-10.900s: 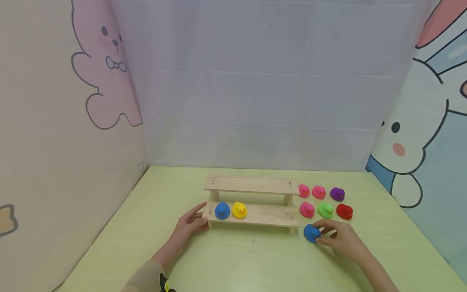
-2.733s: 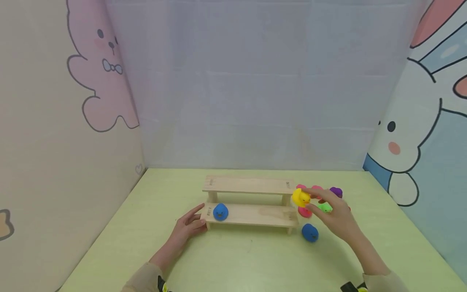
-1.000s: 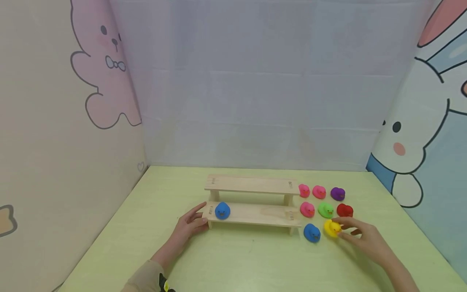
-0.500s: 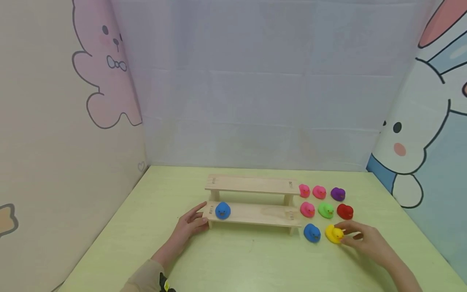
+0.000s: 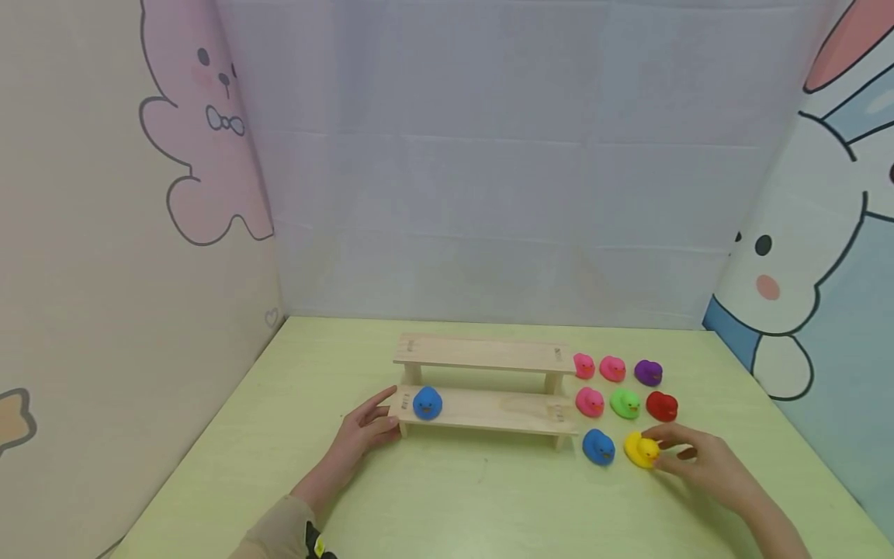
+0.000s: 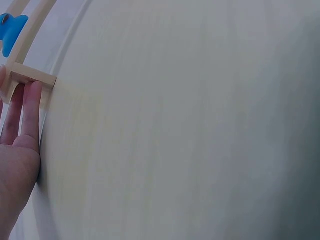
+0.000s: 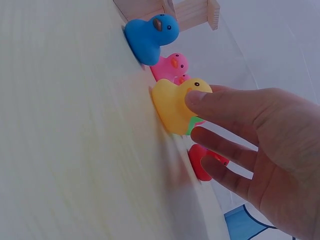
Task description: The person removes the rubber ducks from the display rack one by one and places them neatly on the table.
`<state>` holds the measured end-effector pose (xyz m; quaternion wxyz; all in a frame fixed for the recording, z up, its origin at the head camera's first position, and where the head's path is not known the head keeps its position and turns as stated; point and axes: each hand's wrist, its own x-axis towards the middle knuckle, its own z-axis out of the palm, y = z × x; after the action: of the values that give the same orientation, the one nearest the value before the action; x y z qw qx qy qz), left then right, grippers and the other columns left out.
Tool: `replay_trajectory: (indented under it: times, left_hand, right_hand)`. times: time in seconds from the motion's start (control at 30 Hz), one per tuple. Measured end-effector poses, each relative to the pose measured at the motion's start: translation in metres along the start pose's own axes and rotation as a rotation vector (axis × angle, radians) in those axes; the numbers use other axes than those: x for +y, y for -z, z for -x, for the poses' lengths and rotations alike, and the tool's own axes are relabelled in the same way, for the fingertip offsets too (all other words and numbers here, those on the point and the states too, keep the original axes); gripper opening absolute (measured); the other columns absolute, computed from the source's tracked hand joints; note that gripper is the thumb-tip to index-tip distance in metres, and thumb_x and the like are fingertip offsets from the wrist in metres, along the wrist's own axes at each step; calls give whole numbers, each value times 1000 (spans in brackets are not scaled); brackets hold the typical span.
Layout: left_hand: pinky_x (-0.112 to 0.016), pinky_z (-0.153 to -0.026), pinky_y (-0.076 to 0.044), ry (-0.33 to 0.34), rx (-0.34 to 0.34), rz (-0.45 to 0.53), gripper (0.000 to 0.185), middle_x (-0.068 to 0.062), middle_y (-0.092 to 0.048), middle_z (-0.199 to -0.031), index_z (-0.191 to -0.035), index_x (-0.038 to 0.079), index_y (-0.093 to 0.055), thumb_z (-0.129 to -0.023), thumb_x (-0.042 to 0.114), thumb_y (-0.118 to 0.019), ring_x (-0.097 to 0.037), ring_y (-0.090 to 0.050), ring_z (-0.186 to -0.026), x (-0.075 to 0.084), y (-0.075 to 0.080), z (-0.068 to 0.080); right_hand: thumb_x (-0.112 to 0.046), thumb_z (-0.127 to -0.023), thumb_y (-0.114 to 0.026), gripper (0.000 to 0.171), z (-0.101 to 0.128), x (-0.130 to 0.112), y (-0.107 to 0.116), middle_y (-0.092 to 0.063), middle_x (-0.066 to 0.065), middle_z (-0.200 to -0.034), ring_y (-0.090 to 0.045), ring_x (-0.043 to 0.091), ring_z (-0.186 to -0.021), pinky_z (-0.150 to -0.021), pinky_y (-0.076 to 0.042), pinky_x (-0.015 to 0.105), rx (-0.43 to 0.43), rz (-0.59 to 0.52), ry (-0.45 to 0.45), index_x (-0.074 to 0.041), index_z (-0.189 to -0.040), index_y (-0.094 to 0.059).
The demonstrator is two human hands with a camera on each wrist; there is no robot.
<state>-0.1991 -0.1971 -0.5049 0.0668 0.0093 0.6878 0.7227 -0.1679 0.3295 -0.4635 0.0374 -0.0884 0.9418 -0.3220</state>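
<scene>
The right hand (image 5: 698, 460), fingers loosely spread, touches the yellow duck (image 5: 640, 449), which looks light, soft and squeezable, best pinched at its sides.

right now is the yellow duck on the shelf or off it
Off it: the yellow duck sits on the table beside the right hand.
</scene>
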Motion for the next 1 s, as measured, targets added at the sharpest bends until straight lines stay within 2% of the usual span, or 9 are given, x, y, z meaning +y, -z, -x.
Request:
replay_trajectory:
  times: [0.47,0.7,0.8,1.0]
  left_hand:
    - [-33,-82,-53,1,-2,13,62,-14,-60,-116,-141,17,-43,-84,13,-68,-19,-64,-98,-1,0,-1]
    - [-34,-84,-52,5,-6,14,62,-15,-59,-118,-141,18,-43,-84,13,-68,-20,-63,-99,0,0,-1]
    - [-34,-84,-52,7,0,7,62,-15,-59,-117,-141,18,-43,-84,13,-68,-20,-63,-99,0,0,0]
    - [-34,-83,-52,4,3,13,62,-14,-59,-117,-141,17,-43,-84,12,-68,-19,-64,-98,0,0,0]
  right_hand:
    - [-26,-78,-75,38,0,0,1,-66,5,-109,-59,22,-94,-69,-49,21,-1,23,4,-13,-113,-64]
    - [-33,-79,-74,45,-1,-3,4,-64,5,-115,-57,25,-99,-73,-49,26,22,45,34,-14,-118,-62]
    - [-32,-79,-74,45,-3,-11,6,-63,7,-116,-57,26,-100,-74,-49,26,57,59,69,-16,-119,-61]
    - [-27,-79,-75,43,-11,-37,7,-64,5,-114,-58,27,-97,-78,-51,35,147,87,183,-17,-118,-62]
